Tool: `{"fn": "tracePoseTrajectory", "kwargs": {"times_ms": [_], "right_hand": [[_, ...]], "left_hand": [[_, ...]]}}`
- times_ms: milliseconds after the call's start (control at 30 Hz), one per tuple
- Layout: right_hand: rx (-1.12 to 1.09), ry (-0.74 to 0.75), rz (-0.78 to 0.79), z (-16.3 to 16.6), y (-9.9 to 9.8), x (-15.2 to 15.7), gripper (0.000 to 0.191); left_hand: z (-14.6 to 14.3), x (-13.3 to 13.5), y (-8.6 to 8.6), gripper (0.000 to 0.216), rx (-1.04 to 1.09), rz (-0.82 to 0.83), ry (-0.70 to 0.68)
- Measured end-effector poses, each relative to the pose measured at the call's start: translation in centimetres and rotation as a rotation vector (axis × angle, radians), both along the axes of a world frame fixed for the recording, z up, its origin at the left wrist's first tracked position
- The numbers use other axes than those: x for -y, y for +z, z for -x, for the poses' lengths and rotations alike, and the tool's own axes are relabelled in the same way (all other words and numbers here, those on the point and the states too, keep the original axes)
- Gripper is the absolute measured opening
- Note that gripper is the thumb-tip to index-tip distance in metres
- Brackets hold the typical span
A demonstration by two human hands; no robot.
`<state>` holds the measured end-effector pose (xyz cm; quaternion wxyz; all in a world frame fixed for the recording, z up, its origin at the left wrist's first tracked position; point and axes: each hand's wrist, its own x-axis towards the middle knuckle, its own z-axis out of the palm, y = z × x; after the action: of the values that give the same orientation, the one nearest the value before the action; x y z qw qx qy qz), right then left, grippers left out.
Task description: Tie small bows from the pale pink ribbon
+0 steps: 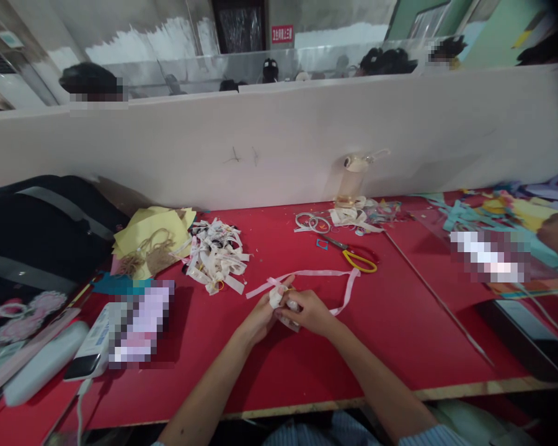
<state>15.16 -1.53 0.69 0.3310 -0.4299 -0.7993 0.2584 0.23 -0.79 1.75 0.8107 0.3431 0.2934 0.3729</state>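
Both hands meet over the red table, low in the middle of the head view. My left hand is closed around a small bundle of white ribbon. From the other side, my right hand pinches at the same bundle, its fingertips pressed close to the left fingers. A long pink ribbon runs out from the hands and loops to the right. Its other end lies toward the left. Fingers hide part of the bundle. Scissors with yellow handles lie beyond my right hand.
A pile of knotted white ribbons lies left of centre, beside yellow sheets. A bottle stands against the white partition. A thin stick lies at right. A power bank and dark bag fill the left.
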Motion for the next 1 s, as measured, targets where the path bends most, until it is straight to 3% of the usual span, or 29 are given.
{"fn": "tracePoseTrajectory", "kwargs": {"times_ms": [167, 400, 567, 700, 1000], "right_hand": [[-0.005, 0.017, -0.101, 0.3, -0.7, -0.1, 0.012], [0.006, 0.046, 0.025, -0.1, 0.2, 0.1, 0.013], [-0.005, 0.000, -0.041, -0.2, -0.3, -0.2, 0.005], [-0.013, 0.020, -0.100, 0.1, -0.5, -0.3, 0.015], [0.024, 0.118, -0.035, -0.7, 0.0, -0.2, 0.021]], "left_hand": [[-0.1, 0.0, 0.5, 0.049, -0.001, 0.011, 0.037], [0.2, 0.0, -0.5, 0.054, -0.048, -0.041, -0.021], [0.0, 0.0, -0.4, 0.060, -0.016, -0.047, -0.014], [0.1, -0.1, -0.1, 0.056, 0.003, -0.028, -0.013], [0.0, 0.1, -0.7, 0.058, -0.051, -0.031, -0.064]]}}
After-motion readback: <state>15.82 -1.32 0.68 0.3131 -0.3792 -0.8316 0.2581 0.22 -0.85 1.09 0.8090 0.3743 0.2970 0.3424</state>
